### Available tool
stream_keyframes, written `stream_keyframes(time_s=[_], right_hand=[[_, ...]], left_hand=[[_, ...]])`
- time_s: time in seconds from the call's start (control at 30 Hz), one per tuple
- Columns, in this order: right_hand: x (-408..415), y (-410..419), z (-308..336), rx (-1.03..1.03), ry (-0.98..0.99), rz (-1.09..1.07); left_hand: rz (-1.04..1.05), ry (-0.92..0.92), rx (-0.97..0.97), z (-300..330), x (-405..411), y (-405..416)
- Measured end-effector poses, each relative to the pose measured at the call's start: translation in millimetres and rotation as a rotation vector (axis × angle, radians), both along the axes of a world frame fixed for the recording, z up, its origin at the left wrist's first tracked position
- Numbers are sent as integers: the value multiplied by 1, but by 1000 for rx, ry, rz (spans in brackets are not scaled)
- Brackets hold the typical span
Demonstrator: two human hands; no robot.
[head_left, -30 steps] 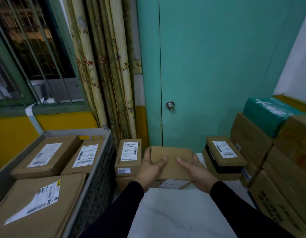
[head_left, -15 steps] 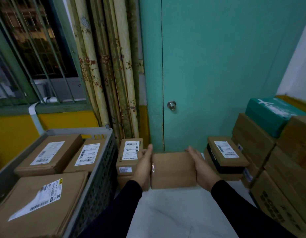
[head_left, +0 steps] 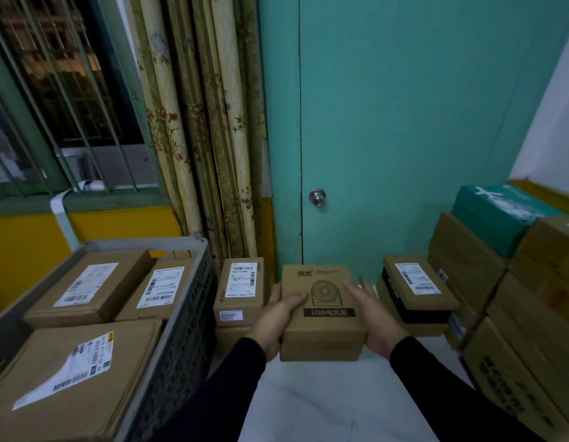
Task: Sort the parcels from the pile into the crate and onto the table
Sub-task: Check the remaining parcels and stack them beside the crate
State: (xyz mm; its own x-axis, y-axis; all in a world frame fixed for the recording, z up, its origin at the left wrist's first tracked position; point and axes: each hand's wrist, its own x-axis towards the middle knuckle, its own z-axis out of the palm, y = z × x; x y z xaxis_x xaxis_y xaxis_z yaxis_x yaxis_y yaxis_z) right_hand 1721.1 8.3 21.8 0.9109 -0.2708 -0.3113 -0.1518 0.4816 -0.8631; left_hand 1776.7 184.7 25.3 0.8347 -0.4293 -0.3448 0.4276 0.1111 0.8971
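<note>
Head cam, looking down over the tabletop, which is white with faint marbling. Both hands are clamped on one small cardboard parcel, held above the far part of the tabletop, roughly in the middle. Its top face has a printed fan drawing and a dark strip reading "USB" plus some characters. The left hand grips the left side with the thumb laid over the top face, and the right hand does the same on the right side. Dark sleeves on both arms.

To the left sits a grey slotted crate with three labelled boxes showing inside: a big one up front, and two smaller ones behind it. Just right of the crate, on the tabletop, there's a short stack of small labelled boxes, just beside the left hand. On the other side of the held parcel is another little stack, its top box carrying a white label and black tape around its side.

Far right is the pile of larger cartons, with a teal box on top. Behind everything: a teal door with a round knob, floral curtains and a barred window.
</note>
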Motion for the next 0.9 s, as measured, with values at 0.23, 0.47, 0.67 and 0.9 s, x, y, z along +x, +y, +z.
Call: stream_keyframes(time_s=[0.23, 0.47, 0.67, 0.9], right_hand=[[-7, 0, 3, -74, 12, 141], [-6, 1, -3, -118, -28, 119], [-3, 0, -5, -130, -52, 117], [-8, 5, -6, -134, -46, 113]], left_hand=[[4, -85, 10, -1, -8, 0], [42, -142, 31, 3, -5, 1], [45, -138, 25, 8, -9, 2], [53, -121, 21, 9, -10, 4]])
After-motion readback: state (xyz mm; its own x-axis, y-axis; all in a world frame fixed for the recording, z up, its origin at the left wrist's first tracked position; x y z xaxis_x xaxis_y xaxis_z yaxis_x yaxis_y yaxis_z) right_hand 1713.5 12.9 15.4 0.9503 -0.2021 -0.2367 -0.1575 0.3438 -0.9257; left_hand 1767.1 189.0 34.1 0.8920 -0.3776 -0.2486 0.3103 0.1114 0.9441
